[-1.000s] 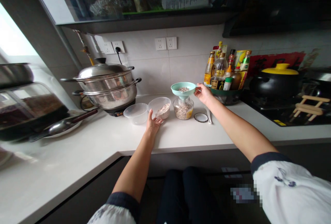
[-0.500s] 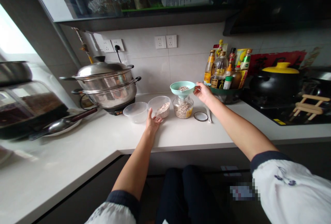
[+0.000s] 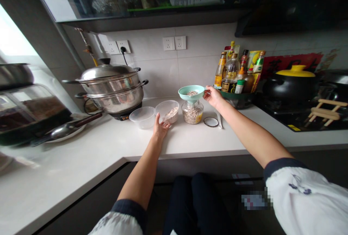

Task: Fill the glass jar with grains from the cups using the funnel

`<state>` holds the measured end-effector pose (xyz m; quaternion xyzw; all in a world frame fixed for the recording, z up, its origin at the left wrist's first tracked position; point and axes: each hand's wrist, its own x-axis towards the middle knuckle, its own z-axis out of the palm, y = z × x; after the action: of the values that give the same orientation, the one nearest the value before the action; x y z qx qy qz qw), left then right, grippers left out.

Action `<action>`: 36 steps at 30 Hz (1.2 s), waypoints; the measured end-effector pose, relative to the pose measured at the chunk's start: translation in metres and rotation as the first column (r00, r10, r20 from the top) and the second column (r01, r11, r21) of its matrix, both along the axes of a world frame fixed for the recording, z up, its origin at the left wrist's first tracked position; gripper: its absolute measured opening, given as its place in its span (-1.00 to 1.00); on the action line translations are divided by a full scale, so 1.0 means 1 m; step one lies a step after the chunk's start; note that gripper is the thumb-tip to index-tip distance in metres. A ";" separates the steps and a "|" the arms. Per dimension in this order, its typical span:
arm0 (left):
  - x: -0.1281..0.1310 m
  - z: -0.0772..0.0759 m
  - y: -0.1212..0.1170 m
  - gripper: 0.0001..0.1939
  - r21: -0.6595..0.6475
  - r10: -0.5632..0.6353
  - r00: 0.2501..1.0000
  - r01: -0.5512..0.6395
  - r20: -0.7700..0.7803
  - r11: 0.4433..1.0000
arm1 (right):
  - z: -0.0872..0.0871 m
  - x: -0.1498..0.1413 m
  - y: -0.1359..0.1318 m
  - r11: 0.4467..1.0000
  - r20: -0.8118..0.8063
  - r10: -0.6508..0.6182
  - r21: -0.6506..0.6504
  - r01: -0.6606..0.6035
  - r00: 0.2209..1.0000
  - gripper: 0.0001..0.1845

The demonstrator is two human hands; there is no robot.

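Note:
My left hand [image 3: 161, 129] holds the near side of a clear plastic bowl [image 3: 175, 104], thumb up at its left and fingers low along its front. Grain flakes lie in that bowl. Another clear plastic bowl [image 3: 141, 118], with no contents visible, stands to its left. Closed on the handle of a mint-green funnel [image 3: 185, 95] is my right hand [image 3: 212, 95]. The funnel sits over the mouth of a glass jar [image 3: 192, 113] and has flakes inside. Similar flakes fill much of the jar. A round lid [image 3: 211, 122] and a spoon [image 3: 219, 119] lie right of it.
A steel steamer pot [image 3: 114, 86] stands on a cooker at the left. Behind my right hand, sauce bottles [image 3: 233, 70] crowd a dark green basin [image 3: 236, 101]. Farther right are a black pot [image 3: 290, 86] and a wooden stand [image 3: 326, 112] on the stove. Cabinets [image 3: 152, 21] hang overhead.
The funnel has shifted very slightly left with my right hand on its handle. My left hand and the bowls look the same.

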<state>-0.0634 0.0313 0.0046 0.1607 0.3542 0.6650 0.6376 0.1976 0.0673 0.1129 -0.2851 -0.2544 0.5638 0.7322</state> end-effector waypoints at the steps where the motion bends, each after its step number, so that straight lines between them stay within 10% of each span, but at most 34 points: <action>1: 0.000 0.000 0.000 -0.61 -0.001 0.000 1.000 0.000 0.002 1.000 | 0.000 0.000 0.000 1.000 0.003 -0.001 -0.001 0.001 1.000 -0.83; 36: 0.000 0.002 -0.001 -0.64 -0.042 0.011 0.998 -0.009 0.055 0.999 | -0.001 0.000 -0.003 1.000 -0.018 0.004 -0.010 -0.004 1.000 -0.81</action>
<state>-0.0637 0.0302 0.0064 0.1274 0.3510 0.6649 0.6469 0.1972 0.0644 0.1114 -0.2833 -0.2455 0.5691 0.7319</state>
